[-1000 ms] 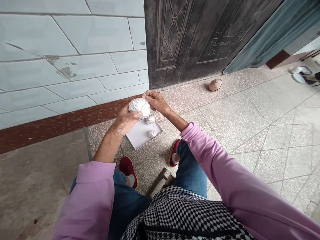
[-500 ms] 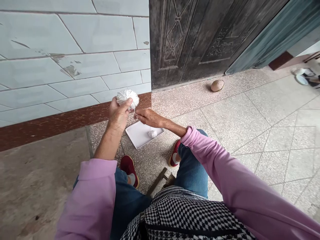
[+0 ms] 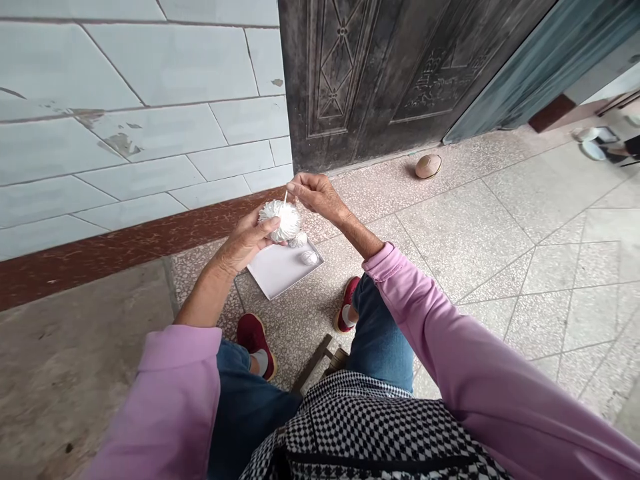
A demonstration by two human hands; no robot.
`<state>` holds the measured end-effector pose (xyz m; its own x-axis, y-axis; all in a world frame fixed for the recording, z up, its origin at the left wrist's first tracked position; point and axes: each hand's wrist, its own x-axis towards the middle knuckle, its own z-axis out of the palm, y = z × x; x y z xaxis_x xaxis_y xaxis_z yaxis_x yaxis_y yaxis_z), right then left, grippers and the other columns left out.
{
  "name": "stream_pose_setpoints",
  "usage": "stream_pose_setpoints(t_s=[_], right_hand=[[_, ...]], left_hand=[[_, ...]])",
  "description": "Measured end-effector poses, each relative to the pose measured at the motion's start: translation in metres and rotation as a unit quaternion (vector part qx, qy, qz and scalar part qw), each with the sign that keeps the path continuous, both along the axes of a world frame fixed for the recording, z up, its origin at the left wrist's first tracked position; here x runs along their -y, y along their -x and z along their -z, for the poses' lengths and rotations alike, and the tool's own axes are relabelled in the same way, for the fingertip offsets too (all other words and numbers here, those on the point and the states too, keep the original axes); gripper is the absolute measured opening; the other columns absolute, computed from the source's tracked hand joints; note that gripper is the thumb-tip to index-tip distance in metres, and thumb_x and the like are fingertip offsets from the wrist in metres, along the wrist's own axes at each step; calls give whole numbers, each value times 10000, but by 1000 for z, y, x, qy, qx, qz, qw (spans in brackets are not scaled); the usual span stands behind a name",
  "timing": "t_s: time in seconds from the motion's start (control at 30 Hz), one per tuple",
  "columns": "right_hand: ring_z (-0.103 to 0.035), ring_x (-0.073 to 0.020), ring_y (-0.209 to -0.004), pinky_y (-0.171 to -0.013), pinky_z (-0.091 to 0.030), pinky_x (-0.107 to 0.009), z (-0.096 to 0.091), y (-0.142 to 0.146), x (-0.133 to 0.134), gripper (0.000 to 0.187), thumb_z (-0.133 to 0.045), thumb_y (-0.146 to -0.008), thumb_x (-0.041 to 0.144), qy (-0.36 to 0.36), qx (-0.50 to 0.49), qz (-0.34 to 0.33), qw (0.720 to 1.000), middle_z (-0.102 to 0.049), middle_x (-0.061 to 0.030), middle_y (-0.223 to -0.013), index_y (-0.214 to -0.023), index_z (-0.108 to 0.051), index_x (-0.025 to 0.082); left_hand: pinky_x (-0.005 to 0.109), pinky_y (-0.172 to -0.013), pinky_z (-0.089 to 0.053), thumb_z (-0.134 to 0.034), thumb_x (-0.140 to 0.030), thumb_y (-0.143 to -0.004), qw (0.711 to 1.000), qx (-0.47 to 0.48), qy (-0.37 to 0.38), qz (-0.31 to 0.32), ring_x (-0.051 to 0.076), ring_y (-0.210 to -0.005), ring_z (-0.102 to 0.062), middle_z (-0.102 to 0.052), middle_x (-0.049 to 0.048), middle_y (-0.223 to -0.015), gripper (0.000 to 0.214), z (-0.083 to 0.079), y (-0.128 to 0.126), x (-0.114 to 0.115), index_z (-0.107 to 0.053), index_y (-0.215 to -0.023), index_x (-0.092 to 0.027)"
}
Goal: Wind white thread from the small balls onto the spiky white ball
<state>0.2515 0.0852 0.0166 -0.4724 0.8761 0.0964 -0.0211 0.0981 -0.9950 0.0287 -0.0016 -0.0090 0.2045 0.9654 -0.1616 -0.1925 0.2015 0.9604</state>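
A white ball of yarn point(image 3: 284, 220) is gripped in my left hand point(image 3: 246, 241), its thumb pressed across the front. Just above the ball, my right hand point(image 3: 318, 197) pinches a white strand point(image 3: 285, 197) that runs up from the ball's top. Below the hands a shallow white tray point(image 3: 277, 277) lies on the floor. In it are two smaller white balls, a nearer one point(image 3: 309, 258) and another point(image 3: 299, 240) partly behind the yarn ball.
A tiled wall point(image 3: 165, 127) with a brown base strip rises at front left, beside a dark carved door point(image 3: 370, 80). A round tan object point(image 3: 428, 167) sits on the floor by the door. My red shoes point(image 3: 256, 343) flank the tray; a wooden stool point(image 3: 315, 363) shows beneath me.
My right hand has gone from below right of the ball to above it, with the strand. My left hand and the ball have moved right and down; the view has shifted slightly.
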Motion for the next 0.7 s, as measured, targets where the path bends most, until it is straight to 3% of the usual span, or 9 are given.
stream_pose_setpoints(t_s=[0.1, 0.27, 0.4, 0.57, 0.7], right_hand=[[-347, -110, -661, -573, -308, -228, 2, 2, 4, 728, -976, -1219, 695, 13, 7, 14, 1000, -455, 76, -689, -834, -554, 244], [-345, -119, -675, -588, -332, -234, 11, 11, 6, 754, -1024, -1172, 716, 22, 15, 39, 999, -449, 79, -691, -836, -531, 254], [-340, -114, -663, -572, -289, -230, 11, 13, 4, 741, -1012, -1186, 693, 33, 15, 45, 998, -453, 79, -679, -834, -533, 250], [-325, -102, -638, -553, -257, -243, 7, 13, 11, 685, -983, -1237, 579, 91, 17, 47, 995, -463, 81, -684, -829, -550, 239], [-302, -97, -618, -540, -249, -247, 8, 18, 14, 675, -987, -1241, 546, 113, 16, 58, 992, -436, 90, -678, -832, -546, 241]], left_hand=[[408, -782, -747, -1237, -712, -725, 1000, 15, -5, 17, 348, -1092, -854, -865, 154, -1314, 874, 2, -4, 1, -831, -1344, -248], [384, -788, -748, -1277, -720, -618, 999, 17, 1, -36, 335, -1108, -858, -868, 130, -1307, 968, 6, -14, 3, -819, -1333, -257], [374, -781, -733, -1245, -678, -676, 999, -1, -5, -49, 321, -1072, -867, -878, 141, -1321, 923, 6, -18, 6, -821, -1368, -240], [359, -654, -651, -1213, -644, -753, 1000, 10, -2, 9, 294, -877, -860, -877, 134, -1261, 861, 2, -12, 7, -793, -1397, -256], [361, -731, -684, -1259, -537, -674, 999, 28, -9, -27, 317, -1036, -854, -855, 127, -1325, 896, 2, -10, 7, -782, -1386, -276]])
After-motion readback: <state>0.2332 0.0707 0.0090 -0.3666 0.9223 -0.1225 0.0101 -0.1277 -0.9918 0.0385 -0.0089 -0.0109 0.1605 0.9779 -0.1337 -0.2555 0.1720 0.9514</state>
